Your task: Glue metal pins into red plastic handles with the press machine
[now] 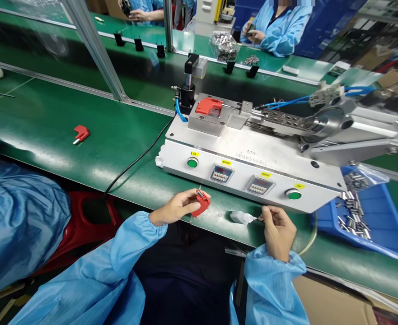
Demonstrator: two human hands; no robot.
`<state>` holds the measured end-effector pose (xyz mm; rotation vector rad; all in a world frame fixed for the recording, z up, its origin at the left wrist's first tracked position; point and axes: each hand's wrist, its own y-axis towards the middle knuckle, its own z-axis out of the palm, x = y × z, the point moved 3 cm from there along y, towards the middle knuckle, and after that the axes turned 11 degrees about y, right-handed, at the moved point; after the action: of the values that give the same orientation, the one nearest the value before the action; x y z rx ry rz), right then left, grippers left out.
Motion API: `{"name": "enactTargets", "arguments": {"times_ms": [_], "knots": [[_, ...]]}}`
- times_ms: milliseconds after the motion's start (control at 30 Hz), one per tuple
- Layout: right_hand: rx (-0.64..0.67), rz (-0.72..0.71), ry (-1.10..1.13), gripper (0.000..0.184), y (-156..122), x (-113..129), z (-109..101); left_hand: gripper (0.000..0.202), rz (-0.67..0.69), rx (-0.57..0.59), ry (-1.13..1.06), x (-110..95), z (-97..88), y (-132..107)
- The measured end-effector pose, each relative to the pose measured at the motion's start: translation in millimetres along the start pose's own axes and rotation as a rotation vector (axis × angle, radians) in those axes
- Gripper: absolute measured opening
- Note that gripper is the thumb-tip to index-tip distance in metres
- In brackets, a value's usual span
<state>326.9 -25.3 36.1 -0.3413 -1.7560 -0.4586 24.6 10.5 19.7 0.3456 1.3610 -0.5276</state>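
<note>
My left hand (178,208) is closed around a small red plastic part (201,204) with a thin metal pin through it, held just in front of the white machine (253,167). My right hand (279,229) is pinched at the tip of a small white bottle (241,217) lying on the green belt (49,126). Another red part (208,106) sits in the metal fixture on top of the machine. A third red part (81,133) lies loose on the belt at the left.
A blue tray (371,221) of small metal cylinders stands at the right under the machine's pneumatic arm (337,122). A black cable (134,162) runs across the belt. A person in a blue coat (16,216) sits at my left; others work across the line.
</note>
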Motion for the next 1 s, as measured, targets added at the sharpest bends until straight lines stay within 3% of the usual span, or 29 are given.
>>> {"name": "enactTargets", "arguments": {"times_ms": [433, 667, 1000], "knots": [[0.002, 0.004, -0.004, 0.047, 0.7, 1.5, 0.2, 0.06, -0.013, 0.022, -0.057, 2.9, -1.7, 1.2], [-0.001, 0.004, -0.008, 0.049, 0.1, 0.5, 0.5, 0.048, 0.025, -0.013, -0.023, -3.7, -1.6, 1.2], [-0.001, 0.002, -0.003, 0.046, 0.4, 0.7, 1.5, 0.049, 0.013, -0.005, 0.054, -12.9, 1.0, 0.2]]}}
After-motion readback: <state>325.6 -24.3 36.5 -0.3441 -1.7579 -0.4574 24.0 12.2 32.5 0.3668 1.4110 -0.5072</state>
